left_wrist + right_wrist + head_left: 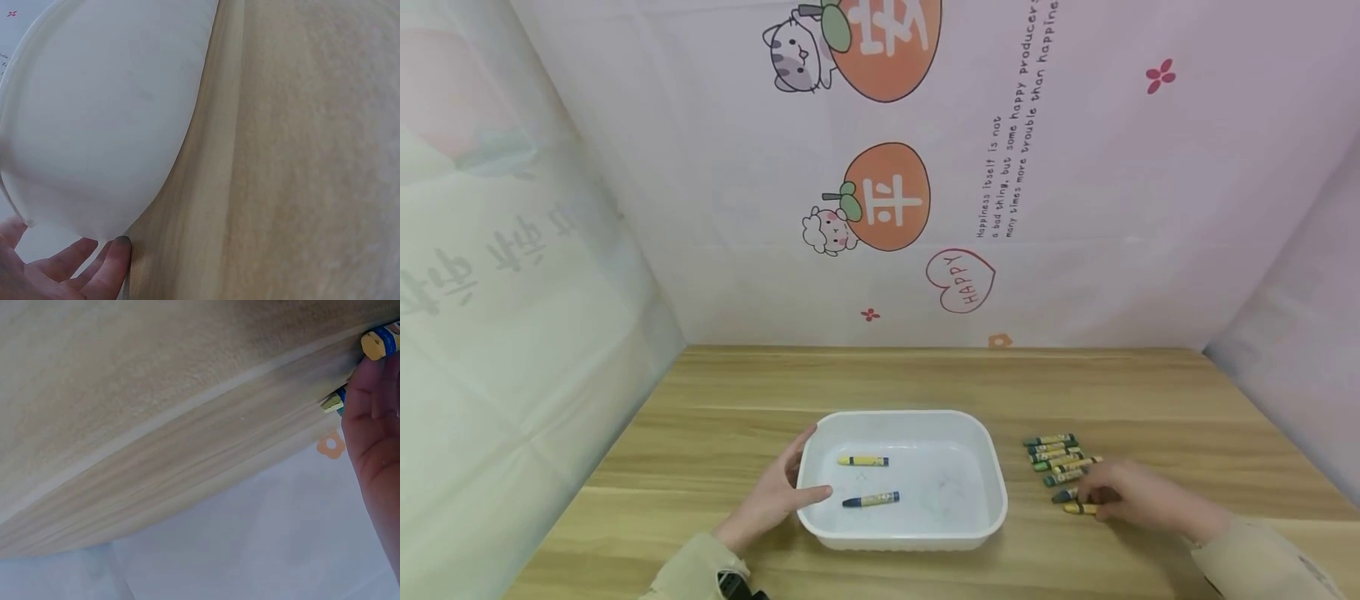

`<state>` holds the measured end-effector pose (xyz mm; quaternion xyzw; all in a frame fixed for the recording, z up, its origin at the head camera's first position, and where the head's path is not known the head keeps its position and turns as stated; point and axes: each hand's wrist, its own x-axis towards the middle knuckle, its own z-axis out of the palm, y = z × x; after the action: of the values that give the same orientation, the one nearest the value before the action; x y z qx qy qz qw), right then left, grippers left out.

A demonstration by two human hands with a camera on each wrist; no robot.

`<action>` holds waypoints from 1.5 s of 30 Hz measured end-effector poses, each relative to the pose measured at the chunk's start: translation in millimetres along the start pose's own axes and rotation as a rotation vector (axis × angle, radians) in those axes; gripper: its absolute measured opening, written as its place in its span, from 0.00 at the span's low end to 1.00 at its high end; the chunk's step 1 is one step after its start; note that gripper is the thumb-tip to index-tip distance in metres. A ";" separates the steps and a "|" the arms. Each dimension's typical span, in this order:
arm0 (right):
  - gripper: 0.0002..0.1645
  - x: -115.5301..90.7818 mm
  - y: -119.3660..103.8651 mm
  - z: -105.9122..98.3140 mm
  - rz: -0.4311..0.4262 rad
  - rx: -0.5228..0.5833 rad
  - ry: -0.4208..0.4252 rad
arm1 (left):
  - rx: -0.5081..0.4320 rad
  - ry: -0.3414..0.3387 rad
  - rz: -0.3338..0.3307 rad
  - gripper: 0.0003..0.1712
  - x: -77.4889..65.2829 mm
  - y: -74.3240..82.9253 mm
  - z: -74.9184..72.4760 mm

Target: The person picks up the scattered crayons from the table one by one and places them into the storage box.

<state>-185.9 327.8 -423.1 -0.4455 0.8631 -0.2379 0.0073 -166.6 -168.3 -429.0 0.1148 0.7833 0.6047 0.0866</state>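
Note:
A white plastic basin (pixel 917 533) stands on the wooden table. My left hand (pixel 778 493) grips its left side, thumb over the rim and the other fingers along the outer wall. Inside lie a yellow crayon (pixel 862 461) and a dark blue crayon (pixel 871 500), apart from each other. To the right of the basin, my right hand (pixel 1131 497) pinches an orange-yellow crayon (pixel 1080 508) at the near end of a row of crayons. That crayon's blunt end (pixel 374 347) shows at the fingers in the right wrist view. A dark crayon (pixel 1064 496) lies just beyond it, partly hidden by the fingers.
Several green, blue and yellow crayons (pixel 1051 451) lie close together beyond my right hand. The wooden table (pixel 737 392) ends at a printed white curtain (pixel 1075 292) at the back, with more white cloth (pixel 550 333) along the left side.

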 end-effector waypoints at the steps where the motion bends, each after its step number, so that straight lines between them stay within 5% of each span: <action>1: 0.13 1.0 -0.4 -1.0 0.007 0.010 -0.009 | 0.002 0.004 0.000 0.54 0.0 -0.2 -0.4; 18: 0.12 23.7 -14.3 -19.5 0.232 0.168 -0.044 | 0.000 -0.001 -0.015 0.53 -1.1 -0.2 0.0; 25: 0.14 47.6 -24.7 -31.1 0.250 0.219 -0.021 | -0.007 0.007 -0.018 0.54 -0.1 -2.1 0.5; 36: 0.16 122.4 -65.5 -36.7 0.315 0.229 -0.070 | 0.009 0.018 -0.018 0.54 0.6 -2.2 -0.1; 45: 0.12 193.9 -101.0 -26.7 0.217 0.217 -0.140 | -0.006 0.004 -0.014 0.54 -0.8 0.9 -1.1</action>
<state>-231.5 139.3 -318.7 -0.3617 0.8728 -0.2958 0.1412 -166.0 -169.3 -427.9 0.1080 0.7824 0.6068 0.0895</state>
